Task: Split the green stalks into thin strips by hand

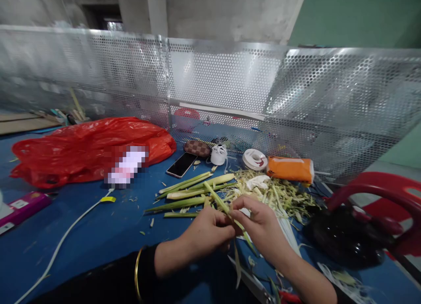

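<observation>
My left hand (pixel 205 231) and my right hand (pixel 259 223) meet over the blue table (pixel 108 225), both pinched on one long green stalk (pixel 219 199) that slants up and left from between my fingers. A loose strip of its peel hangs down below my hands. Several more green stalks (pixel 192 187) lie side by side just beyond my hands. To their right sits a heap of pale green peelings (pixel 279 194). A gold bangle (pixel 136 273) circles my left wrist, next to a black sleeve.
A red plastic bag (pixel 88 148) lies at the left, a phone (pixel 181 164) behind the stalks, an orange pack (pixel 289 169) and tape roll (pixel 254 159) by the perforated metal screen (pixel 230 84). A black bag (pixel 345 238) and red chair (pixel 378 190) stand right. A white cable (pixel 66 238) crosses the left.
</observation>
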`<state>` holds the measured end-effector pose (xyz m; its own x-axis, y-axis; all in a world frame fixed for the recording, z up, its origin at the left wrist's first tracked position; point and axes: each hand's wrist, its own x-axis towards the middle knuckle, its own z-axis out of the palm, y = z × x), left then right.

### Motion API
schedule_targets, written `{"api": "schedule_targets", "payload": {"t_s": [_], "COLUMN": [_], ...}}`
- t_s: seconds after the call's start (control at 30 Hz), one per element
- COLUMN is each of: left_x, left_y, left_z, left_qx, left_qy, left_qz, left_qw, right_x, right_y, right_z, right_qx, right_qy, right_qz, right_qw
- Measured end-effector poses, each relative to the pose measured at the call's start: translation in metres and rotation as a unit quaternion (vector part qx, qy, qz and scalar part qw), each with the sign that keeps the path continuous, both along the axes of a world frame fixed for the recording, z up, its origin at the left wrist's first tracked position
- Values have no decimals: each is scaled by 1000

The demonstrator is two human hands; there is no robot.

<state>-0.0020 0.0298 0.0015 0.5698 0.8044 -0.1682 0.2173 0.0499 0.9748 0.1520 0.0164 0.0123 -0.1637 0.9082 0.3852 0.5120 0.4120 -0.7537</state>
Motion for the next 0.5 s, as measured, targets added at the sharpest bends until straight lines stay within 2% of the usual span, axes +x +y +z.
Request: {"api": "schedule_targets", "payload": {"t_s": [0.13, 0.27, 0.4, 0.5], "left_x": [-2, -1, 0, -2], "left_y": [1, 1, 3, 8], "left_z": [-4, -6, -2, 2], "left_qx": [16, -3, -56, -96], "left_qy": [-10, -17, -42, -79], "left_qz": [-16, -29, 40, 88], "left_qw": [1000, 999, 997, 988], "right_x": [-2, -4, 3, 11], "right_y": [-2, -1, 5, 13], "right_z": [-5, -8, 0, 3], "right_qx": [57, 66, -9, -80], "right_qy": [16, 31, 94, 214], "right_qz": [-16, -17, -30, -77], "right_qw": [998, 997, 995, 971]}}
